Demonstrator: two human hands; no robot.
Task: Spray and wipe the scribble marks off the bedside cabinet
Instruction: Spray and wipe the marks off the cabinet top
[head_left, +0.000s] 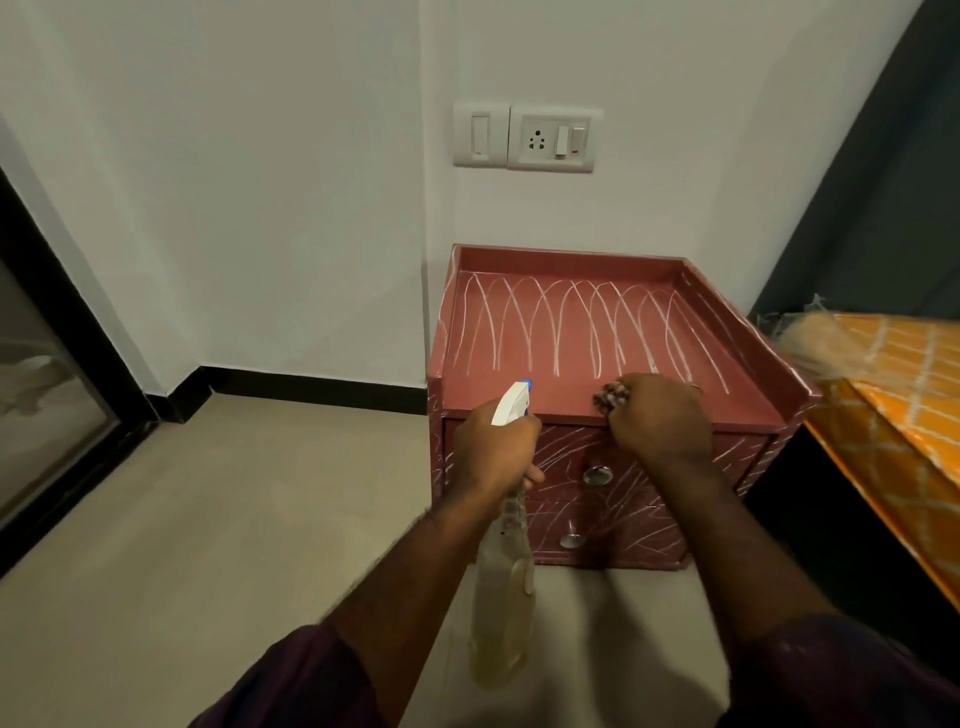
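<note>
The cabinet (566, 257) stood on the floor (234, 519) against the wall. White scribble marks (545, 322) ran in tall loops across its recessed top and in crossed strokes over its two drawer fronts and side edges.

Your right hand (657, 415) was clenched around a bunched cloth (612, 397) at the front edge of the cabinet's top, right of its middle. The cloth poked out past your knuckles and touched the top.

Your left hand (493, 452) grasped the neck of a spray bottle (504, 587) just in front of the cabinet's front left corner. The bottle's white head with its blue tip rose over the front edge of the top. Its clear body, holding pale yellowish liquid, hung down before the drawers. Whether a finger lay on the trigger could not be told.

Two round metal knobs sat on the drawer fronts, the upper knob (596, 474) above the lower knob (570, 540), between your forearms.

On the wall above the cabinet, a switch (480, 136) and a socket plate (553, 139) were fixed side by side. Just beside the cabinet's right side lay a bed (893, 395) under an orange patterned cover, with a dark curtain (857, 208) behind it. Left of the cabinet, a black skirting (311, 384) ran along the wall's foot. A dark-framed glass door (47, 395) stood well apart.
</note>
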